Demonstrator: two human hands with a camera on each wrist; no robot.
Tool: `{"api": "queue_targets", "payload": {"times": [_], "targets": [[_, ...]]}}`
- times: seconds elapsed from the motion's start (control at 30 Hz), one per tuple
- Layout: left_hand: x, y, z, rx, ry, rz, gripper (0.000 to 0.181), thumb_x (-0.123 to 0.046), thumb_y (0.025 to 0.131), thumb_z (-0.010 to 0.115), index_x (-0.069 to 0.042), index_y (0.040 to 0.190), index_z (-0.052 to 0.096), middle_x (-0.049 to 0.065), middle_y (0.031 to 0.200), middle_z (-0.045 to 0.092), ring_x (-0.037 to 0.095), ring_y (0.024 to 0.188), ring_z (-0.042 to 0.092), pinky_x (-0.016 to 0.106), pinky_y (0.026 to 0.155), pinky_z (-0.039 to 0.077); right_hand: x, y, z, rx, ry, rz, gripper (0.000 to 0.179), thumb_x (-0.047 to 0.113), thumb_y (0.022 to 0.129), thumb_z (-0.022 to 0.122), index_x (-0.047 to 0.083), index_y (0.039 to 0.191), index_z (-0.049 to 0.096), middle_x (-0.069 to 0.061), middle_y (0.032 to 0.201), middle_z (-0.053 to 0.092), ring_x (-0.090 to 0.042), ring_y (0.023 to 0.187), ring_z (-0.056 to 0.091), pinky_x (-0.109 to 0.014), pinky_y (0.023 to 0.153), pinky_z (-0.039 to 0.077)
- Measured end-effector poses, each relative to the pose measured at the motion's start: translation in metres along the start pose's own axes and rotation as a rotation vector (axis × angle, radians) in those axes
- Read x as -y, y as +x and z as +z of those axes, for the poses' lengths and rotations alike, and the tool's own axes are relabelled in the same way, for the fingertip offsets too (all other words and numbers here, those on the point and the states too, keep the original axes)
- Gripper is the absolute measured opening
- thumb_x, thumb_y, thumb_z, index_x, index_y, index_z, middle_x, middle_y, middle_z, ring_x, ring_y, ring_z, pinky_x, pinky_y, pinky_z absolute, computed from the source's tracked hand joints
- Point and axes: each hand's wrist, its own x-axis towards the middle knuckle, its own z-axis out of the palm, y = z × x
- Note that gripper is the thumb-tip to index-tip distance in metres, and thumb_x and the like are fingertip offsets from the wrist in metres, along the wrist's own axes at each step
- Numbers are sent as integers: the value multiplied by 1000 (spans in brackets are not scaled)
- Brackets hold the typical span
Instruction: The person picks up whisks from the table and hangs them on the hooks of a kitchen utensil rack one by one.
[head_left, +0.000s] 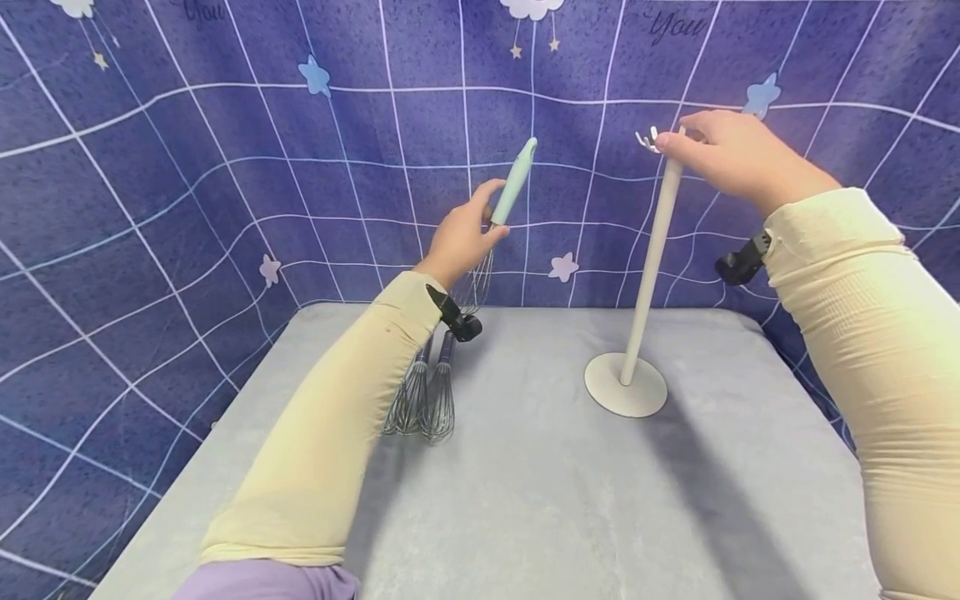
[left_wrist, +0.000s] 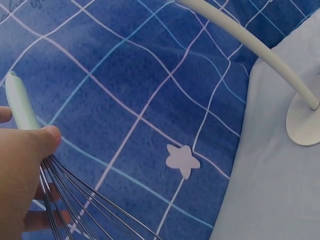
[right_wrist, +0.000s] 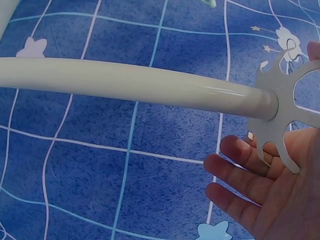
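My left hand pinches a whisk at the lower end of its mint-green handle. Held up above the table's back, the whisk has its handle tilted upward and its wire loops pointing down. At the right, my right hand holds the top of a cream-white utensil stand. In the right wrist view, the fingers curl around the stand's hooked top. Its round base sits on the table and the pole leans slightly right. Nothing hangs on the visible hooks.
Several whisks with dark handles lie on the grey cloth-covered table, partly hidden behind the left forearm. A blue curtain with a line grid, stars and clouds hangs behind and beside the table.
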Motion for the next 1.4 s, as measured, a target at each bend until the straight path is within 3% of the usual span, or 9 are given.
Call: {"api": "queue_targets", "payload": {"times": [0.13, 0.37, 0.7, 1.0, 1.13, 1.27, 1.4], "targets": [[-10, 6, 0, -7, 2, 1, 74, -34, 97, 69, -36, 158, 27, 0, 116, 68, 19, 80, 61, 36, 70, 49, -1, 1, 0, 2, 9, 4, 63, 49, 102, 39, -7, 127, 58, -30, 116, 58, -46, 105, 53, -61, 91, 39], [-24, 13, 4, -12, -5, 14, 72, -35, 98, 68, -36, 157, 28, -3, 111, 67, 18, 77, 60, 34, 65, 48, -3, 2, 1, 1, -6, 2, 62, 49, 102, 39, -6, 124, 59, -28, 111, 59, -44, 101, 53, -58, 87, 39], [-41, 18, 11, -3, -7, 47, 72, -36, 98, 68, -36, 157, 28, -2, 115, 68, 17, 78, 61, 33, 65, 48, -3, 2, 1, 26, 8, 30, 76, 50, 102, 38, -11, 147, 41, -38, 138, 49, -55, 128, 45, -68, 107, 32], [-50, 18, 15, -6, -5, 78, 70, -37, 98, 67, -36, 157, 29, -3, 114, 69, 17, 78, 59, 33, 66, 46, -4, 3, 0, 16, -4, 11, 64, 45, 102, 39, -7, 135, 54, -33, 124, 57, -49, 113, 52, -63, 96, 39], [-52, 17, 15, -6, -15, 78, 69, -37, 98, 67, -36, 156, 30, -4, 111, 69, 16, 77, 60, 33, 66, 46, -3, 2, 0, 14, 5, 26, 61, 43, 101, 40, -5, 134, 56, -31, 124, 58, -47, 111, 52, -62, 94, 39], [-54, 17, 16, -15, -21, 79, 69, -36, 98, 68, -37, 156, 31, -5, 111, 69, 17, 76, 59, 34, 65, 46, -2, 2, -1, 9, 45, 53, 65, 43, 101, 43, -7, 141, 51, -33, 134, 55, -49, 122, 49, -65, 101, 37], [-54, 16, 16, -17, -20, 81, 69, -35, 97, 68, -38, 155, 31, -5, 111, 67, 17, 77, 58, 35, 65, 46, -2, 3, -2, 1, 44, 66, 65, 47, 99, 47, -5, 137, 55, -32, 128, 59, -47, 116, 52, -61, 94, 39]]}}
